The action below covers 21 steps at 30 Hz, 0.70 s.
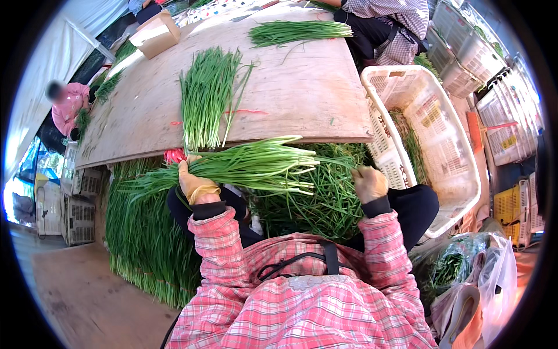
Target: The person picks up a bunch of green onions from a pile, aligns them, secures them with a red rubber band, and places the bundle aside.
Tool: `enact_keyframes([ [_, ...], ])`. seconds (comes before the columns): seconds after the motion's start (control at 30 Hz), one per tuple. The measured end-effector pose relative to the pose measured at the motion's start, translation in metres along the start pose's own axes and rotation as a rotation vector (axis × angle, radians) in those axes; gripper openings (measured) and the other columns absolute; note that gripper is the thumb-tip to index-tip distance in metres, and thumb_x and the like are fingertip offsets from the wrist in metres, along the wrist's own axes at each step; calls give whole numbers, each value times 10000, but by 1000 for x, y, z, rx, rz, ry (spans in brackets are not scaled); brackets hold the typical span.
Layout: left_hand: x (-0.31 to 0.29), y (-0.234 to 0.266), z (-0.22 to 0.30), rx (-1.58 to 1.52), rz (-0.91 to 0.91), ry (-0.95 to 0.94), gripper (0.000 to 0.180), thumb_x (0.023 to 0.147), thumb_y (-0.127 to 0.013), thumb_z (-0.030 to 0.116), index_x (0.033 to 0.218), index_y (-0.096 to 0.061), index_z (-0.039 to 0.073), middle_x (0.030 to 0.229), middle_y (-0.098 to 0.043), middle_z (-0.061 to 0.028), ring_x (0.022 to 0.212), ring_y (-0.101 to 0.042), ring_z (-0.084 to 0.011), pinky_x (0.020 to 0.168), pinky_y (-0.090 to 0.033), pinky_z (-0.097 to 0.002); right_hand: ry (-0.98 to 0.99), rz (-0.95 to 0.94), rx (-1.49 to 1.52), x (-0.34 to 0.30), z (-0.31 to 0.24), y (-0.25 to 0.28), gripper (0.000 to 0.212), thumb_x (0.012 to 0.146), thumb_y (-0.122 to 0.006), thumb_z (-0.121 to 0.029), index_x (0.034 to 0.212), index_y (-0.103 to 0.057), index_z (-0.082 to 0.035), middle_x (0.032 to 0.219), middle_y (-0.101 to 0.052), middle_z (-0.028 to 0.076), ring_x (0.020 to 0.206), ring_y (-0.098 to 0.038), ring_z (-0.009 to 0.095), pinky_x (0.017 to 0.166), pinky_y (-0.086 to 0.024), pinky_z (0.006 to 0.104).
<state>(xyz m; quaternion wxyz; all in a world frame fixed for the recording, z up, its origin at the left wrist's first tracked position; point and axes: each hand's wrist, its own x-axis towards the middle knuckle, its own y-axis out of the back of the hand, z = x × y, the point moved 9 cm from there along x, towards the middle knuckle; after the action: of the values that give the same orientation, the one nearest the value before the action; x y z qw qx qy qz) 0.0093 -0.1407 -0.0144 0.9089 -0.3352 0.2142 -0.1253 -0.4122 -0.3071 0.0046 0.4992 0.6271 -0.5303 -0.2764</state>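
My left hand (196,185), in a tan glove, is closed round a bunch of garlic chives (261,166). The bunch lies sideways over my lap at the table's near edge, pale stem ends to the right, green tips to the left. My right hand (369,184), also gloved, is off to the right of those stems with its fingers curled together. Thin green leaves reach its fingertips; whether it pinches one is too small to tell. Below lies a heap of loose chives (308,209). Another chive bunch (208,99) rests on the wooden tabletop (302,87), just beyond my left hand.
A white plastic crate (465,174) with some chives inside stands to the right. Tied chives (151,244) are stacked at my left. A further bunch (299,32) lies at the far table edge near another person. Red ties (174,156) sit beside my left hand.
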Motion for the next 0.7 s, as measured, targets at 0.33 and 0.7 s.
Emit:
enact_keyframes([
  [0.33, -5, -2, 9, 172, 1, -58, 345, 932, -410, 330, 1001, -603, 53, 924, -586, -59, 857, -554, -228, 765, -492, -379, 126, -122, 635, -18, -125, 21, 496, 770, -677, -454, 1016, -630, -26, 610, -619, 99, 522, -608, 262, 525, -472, 378],
  [0.7, 22, 21, 25, 271, -39, -115, 298, 945, -385, 270, 1012, -590, 64, 954, -615, -67, 885, -590, -234, 811, -496, -414, -123, -316, 333, -7, 13, -40, 316, 824, -646, -317, 1004, -634, -58, 741, -649, 175, 691, -644, 312, 610, -507, 368],
])
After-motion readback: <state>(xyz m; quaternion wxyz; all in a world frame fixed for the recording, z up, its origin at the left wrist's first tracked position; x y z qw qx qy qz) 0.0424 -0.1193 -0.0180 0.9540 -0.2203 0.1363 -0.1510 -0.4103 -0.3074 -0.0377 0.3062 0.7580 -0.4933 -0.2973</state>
